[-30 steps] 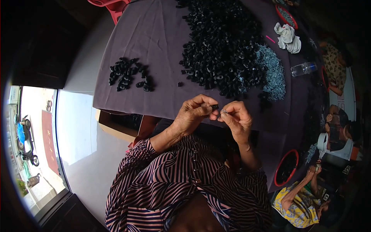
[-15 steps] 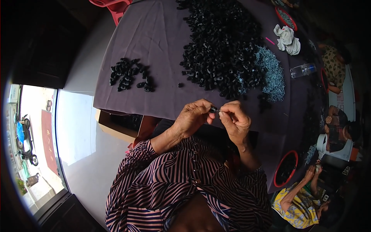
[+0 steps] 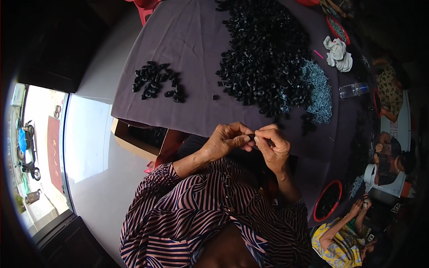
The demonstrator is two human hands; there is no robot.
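A: We're looking at both hands first. Left hand (image 3: 225,142) and right hand (image 3: 271,145) are meeting just in front of the chest, at the near edge of the purple-cloth-covered table (image 3: 187,49). Fingertips are touching.

B: Holding what?

A: Both are pinching one small black plastic part (image 3: 251,136) between thumbs and forefingers. Fingers are closed narrow on it, not spread. We're seeing only a sliver of the part; its shape we can't tell.

B: Sleeves?

A: We're seeing a striped pink-and-dark long-sleeved shirt (image 3: 196,210), cuffs sitting at the wrists.

B: Moving outward?

A: Straight ahead of the hands, a large heap of small black plastic parts (image 3: 259,58) is covering the middle of the cloth. A pile of pale blue-grey metal screws (image 3: 319,89) is lying against its right side, touching it. Well to the left, a small separate cluster of black plastic parts (image 3: 155,81) is sitting apart from the heap.

B: Far side?

A: A crumpled white rag (image 3: 338,53) is lying near the right rim, with a clear plastic bottle (image 3: 353,90) on its side just below it. An open brown cardboard box (image 3: 134,138) is standing below the table's left corner.

B: Others?

A: A person in a yellow patterned top (image 3: 335,239) is working at lower right, beside a round red-rimmed basin (image 3: 327,201).
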